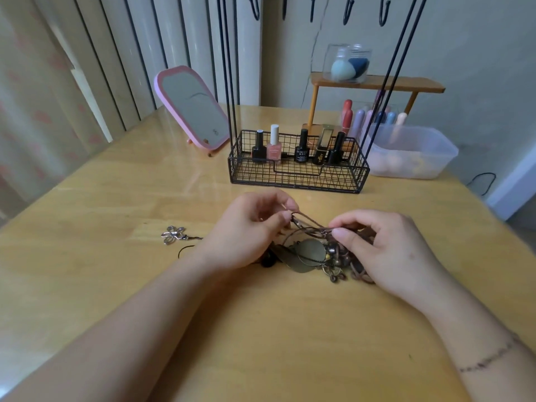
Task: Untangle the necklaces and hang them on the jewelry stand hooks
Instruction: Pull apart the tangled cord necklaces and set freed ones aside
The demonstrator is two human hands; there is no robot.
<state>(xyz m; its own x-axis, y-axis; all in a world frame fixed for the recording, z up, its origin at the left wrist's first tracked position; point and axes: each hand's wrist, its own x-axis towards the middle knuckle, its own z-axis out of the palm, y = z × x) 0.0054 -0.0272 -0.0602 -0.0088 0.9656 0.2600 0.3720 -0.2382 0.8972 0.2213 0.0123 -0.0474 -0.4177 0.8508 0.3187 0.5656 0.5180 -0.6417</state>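
Note:
A tangle of necklaces (314,253) lies on the wooden table (116,198) between my hands: brown cords, beads and flat bronze leaf pendants. My left hand (249,227) pinches a loop of brown cord (307,220) at its left end. My right hand (383,245) pinches the same cord near the knot, resting over the right part of the tangle. A silver flower pendant (173,234) on a dark cord lies to the left. The black wire jewelry stand (298,172) stands behind, its hooks (348,10) at the top edge.
The stand's basket holds several nail polish bottles (274,146). A pink mirror (193,107) leans at the back left. A clear plastic tub (414,152) and a small wooden shelf (377,84) with a sponge jar stand at the back right.

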